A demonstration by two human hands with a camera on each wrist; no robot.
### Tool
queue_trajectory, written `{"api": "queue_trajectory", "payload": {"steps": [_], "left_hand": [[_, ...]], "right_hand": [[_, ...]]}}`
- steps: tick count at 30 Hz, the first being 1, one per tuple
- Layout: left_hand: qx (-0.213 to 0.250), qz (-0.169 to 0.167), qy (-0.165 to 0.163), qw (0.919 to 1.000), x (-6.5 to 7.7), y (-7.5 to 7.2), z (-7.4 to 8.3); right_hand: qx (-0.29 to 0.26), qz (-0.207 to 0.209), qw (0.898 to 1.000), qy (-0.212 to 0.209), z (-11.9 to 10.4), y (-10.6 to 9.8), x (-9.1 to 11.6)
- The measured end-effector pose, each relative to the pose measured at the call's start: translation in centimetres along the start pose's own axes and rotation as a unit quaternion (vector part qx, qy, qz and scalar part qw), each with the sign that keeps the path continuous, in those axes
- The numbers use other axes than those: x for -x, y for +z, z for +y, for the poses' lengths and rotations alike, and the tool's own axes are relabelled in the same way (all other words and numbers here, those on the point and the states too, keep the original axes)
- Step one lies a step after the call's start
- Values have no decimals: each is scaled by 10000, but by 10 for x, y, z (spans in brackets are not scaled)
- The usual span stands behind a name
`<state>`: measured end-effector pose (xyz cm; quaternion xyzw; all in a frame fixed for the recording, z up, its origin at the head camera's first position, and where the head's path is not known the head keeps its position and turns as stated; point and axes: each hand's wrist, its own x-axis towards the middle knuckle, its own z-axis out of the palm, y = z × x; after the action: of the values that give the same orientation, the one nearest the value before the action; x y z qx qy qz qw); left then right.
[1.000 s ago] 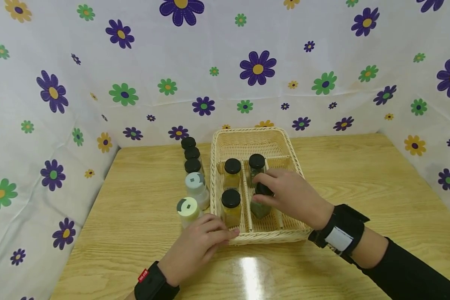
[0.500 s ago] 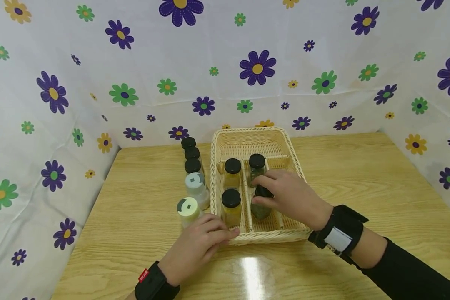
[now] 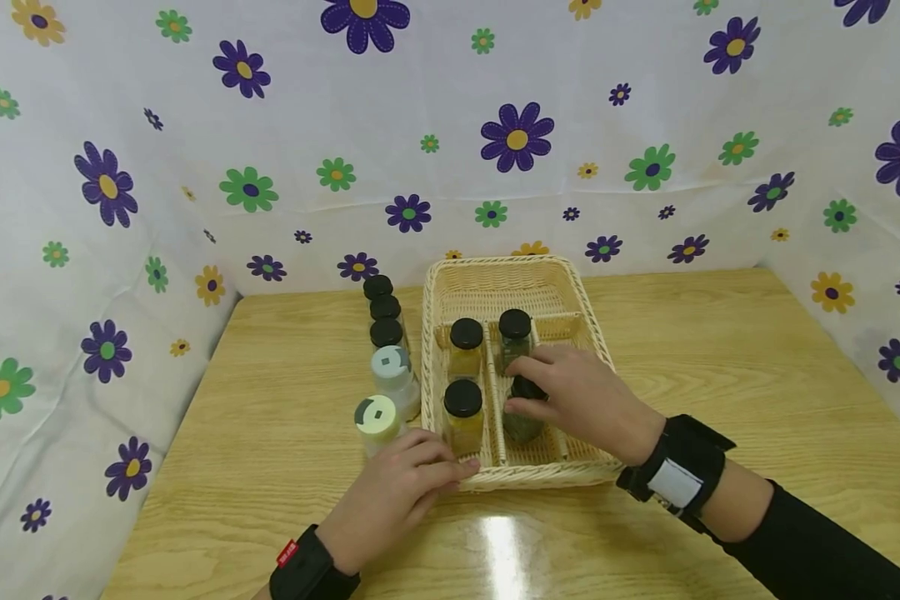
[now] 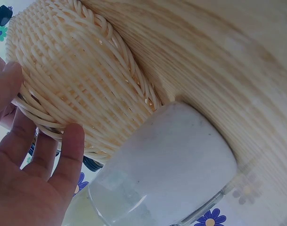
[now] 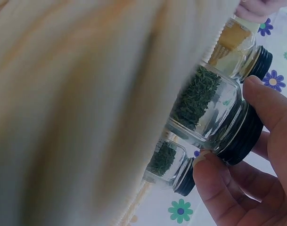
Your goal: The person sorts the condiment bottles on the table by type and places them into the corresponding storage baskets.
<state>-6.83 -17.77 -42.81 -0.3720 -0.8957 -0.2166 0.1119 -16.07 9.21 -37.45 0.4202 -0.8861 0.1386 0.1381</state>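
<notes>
A wicker basket with dividers stands mid-table. In it, my right hand grips the black lid of a glass jar of green herbs in the near right slot; the right wrist view shows fingers curled round that jar. Another green herb jar stands behind it, and two yellow spice jars fill the left slots. My left hand rests with straight fingers against the basket's near left corner.
Left of the basket runs a row of jars: two white-lidded shakers and three black-lidded jars behind them. One shaker touches the basket. Flowered cloth walls enclose the wooden table.
The right hand with the green herb jar has sunk slightly lower into the near right slot. The left hand has stayed at the basket corner.
</notes>
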Motion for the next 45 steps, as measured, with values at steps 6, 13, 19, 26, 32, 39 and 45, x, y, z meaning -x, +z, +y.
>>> {"api": "queue_trajectory", "payload": {"steps": [6,13,19,26,32,39,45], "left_hand": [[12,24,16,10000,0,0,0],[22,-6,-27,10000,1,1,-1],[-23,20,-12,10000,2,1,-1],[-11,-3,-31,10000,2,1,-1],[-8,7,4,10000,2,1,-1],[24,22,61,10000,2,0,-4],[36,-2,-11,10000,2,1,-2]], "right_hand": [[28,12,10000,25,0,2,1],[42,-5,10000,12,0,5,1],[18,-48,10000,75,-1,5,1],[51,-205,9997,92,-3,3,2],[46,-279,9996,71,-2,0,1],[58,-146,9999,10,-5,-8,-6],[213,-58,9997,42,-8,-11,2]]}}
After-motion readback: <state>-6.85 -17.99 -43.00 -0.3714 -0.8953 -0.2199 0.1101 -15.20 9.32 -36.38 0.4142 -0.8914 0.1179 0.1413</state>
